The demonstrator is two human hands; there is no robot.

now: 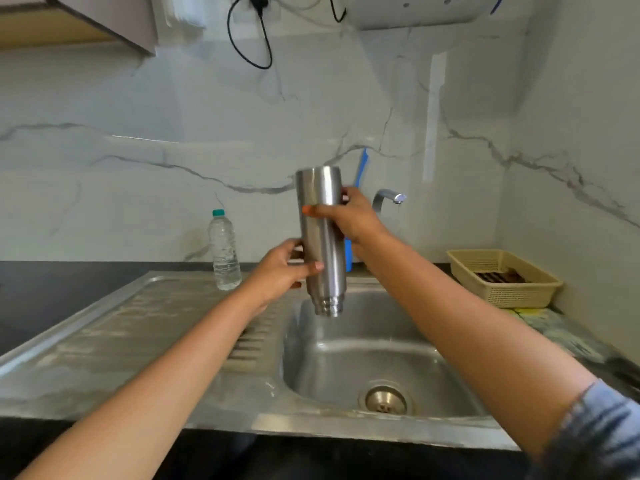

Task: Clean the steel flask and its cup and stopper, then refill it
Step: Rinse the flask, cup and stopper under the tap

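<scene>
The steel flask [322,237] hangs upside down over the sink basin [363,351], its threaded neck pointing down and its base up. My right hand [349,220] grips the upper part of the flask from the right. My left hand [284,268] holds the lower part from the left, thumb across the front. Neither the cup nor the stopper is in view. The neck is bare, with no cap on it.
A tap [389,197] stands behind the basin, right of the flask. A plastic water bottle [225,251] with a teal cap stands on the drainboard's far edge. A beige plastic basket [502,277] sits on the counter at right. A blue object [360,171] leans against the wall.
</scene>
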